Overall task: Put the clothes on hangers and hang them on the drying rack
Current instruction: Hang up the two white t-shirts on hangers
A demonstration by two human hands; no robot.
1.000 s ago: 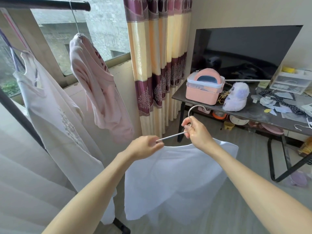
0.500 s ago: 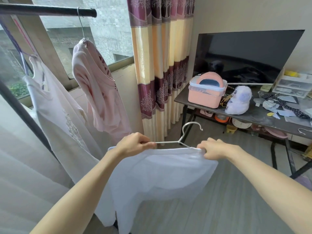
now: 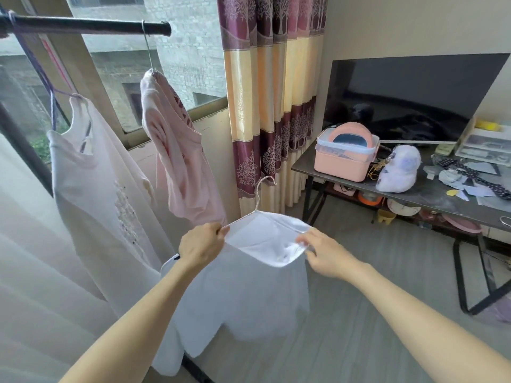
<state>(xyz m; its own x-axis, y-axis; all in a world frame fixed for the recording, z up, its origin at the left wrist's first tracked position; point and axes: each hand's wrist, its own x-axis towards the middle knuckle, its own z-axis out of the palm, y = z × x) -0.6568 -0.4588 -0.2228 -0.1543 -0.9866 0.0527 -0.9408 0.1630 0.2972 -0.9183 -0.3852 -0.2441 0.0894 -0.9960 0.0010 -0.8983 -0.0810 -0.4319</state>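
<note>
Your left hand [image 3: 203, 244] is pinching the left end of the wire hanger [image 3: 255, 210], right where the white shirt [image 3: 243, 288] meets it. Your right hand [image 3: 322, 251] is pinching the edge of the shirt's neck hole and pulling it open, so both of your grips are closed on something. The shirt hangs down in front of you, low and between your two arms. It looks like it is only partly on the hanger, because the wire shows on the left side and the neck is still bunched up on the right. The hanger lies side to side, from one hand to the other, and its hook sticks up and points away from you. The rack bar [image 3: 83, 24] is high up and off to your left, well apart from the hook. A pink top [image 3: 177, 158] and a pale dress [image 3: 105, 194] already hang there. Your left hand is the nearer one to the bar, so I think it should lift the hanger up once the shirt sits right. The free spot looks like the bar's end, past the pink top.
</note>
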